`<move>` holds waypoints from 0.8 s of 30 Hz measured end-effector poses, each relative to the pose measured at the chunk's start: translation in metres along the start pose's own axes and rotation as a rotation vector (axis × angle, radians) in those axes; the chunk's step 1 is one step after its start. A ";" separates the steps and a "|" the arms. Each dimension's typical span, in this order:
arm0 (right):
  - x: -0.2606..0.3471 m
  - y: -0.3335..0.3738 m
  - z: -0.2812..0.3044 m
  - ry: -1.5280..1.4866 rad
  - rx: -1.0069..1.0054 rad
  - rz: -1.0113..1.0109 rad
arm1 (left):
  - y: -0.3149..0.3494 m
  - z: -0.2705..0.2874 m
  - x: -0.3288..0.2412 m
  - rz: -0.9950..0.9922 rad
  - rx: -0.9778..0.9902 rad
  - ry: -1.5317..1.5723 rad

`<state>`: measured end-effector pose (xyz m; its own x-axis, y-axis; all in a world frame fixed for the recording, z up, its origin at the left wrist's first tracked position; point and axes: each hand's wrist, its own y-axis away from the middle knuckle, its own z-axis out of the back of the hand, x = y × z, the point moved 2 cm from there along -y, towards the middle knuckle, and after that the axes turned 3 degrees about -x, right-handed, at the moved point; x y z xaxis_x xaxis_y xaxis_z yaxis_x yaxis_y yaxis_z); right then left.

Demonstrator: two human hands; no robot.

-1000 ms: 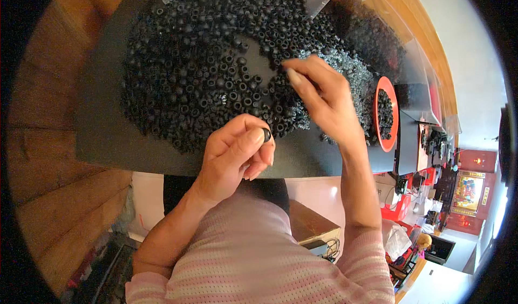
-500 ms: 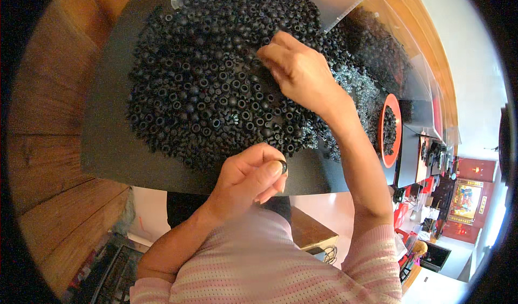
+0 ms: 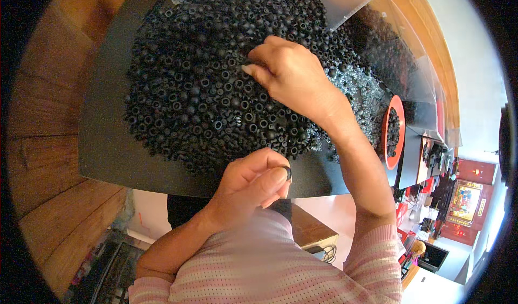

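Note:
My left hand [image 3: 253,180] is closed in front of the pile's near edge, pinching a small round black cap [image 3: 287,172] between thumb and fingertips. Most of that cap is hidden by the fingers. Over the middle of a wide heap of small black plastic caps [image 3: 199,88] reaches my right hand [image 3: 291,74]. Its fingers are bent, with thumb and forefinger apart and pointing left into the heap; nothing shows between them. Many caps have ring-shaped open ends. Right of the heap, beside my right wrist, lie small shiny silvery pieces [image 3: 359,85] resembling springs.
The heap lies on a dark tabletop [image 3: 113,158]. A red-orange dish [image 3: 387,137] with small black parts stands at the right. Clear plastic panels [image 3: 356,15] rise at the back, with more black pieces behind. Wooden planks [image 3: 46,158] run along the left.
My right hand has shifted a little left over the heap, and its thumb and forefinger have spread. My left hand keeps its pinch on the black cap, almost in place.

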<state>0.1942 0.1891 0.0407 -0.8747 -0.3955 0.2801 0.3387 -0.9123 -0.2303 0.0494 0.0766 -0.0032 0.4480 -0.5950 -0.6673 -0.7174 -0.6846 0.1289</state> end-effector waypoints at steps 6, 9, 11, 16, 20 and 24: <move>0.004 -0.002 -0.006 0.194 0.074 -0.004 | -0.002 -0.002 0.001 -0.044 -0.029 -0.039; -0.003 0.001 -0.011 0.160 0.023 0.033 | -0.002 -0.002 0.002 -0.065 -0.057 -0.094; -0.004 0.005 -0.007 0.121 -0.019 0.066 | -0.002 -0.002 0.003 -0.064 -0.061 -0.111; 0.012 0.029 0.031 -0.276 -0.035 0.106 | -0.002 0.000 0.005 -0.134 -0.089 -0.041; 0.027 0.077 0.040 -0.499 -0.023 -0.058 | -0.005 -0.001 0.008 -0.151 -0.060 -0.049; 0.027 0.110 0.040 -0.799 -0.055 -0.275 | -0.006 -0.003 0.009 -0.144 -0.091 -0.057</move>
<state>0.2218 0.0734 0.0604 -0.4084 -0.1359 0.9026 0.1143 -0.9887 -0.0972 0.0586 0.0741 -0.0078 0.5095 -0.4653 -0.7238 -0.5955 -0.7979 0.0937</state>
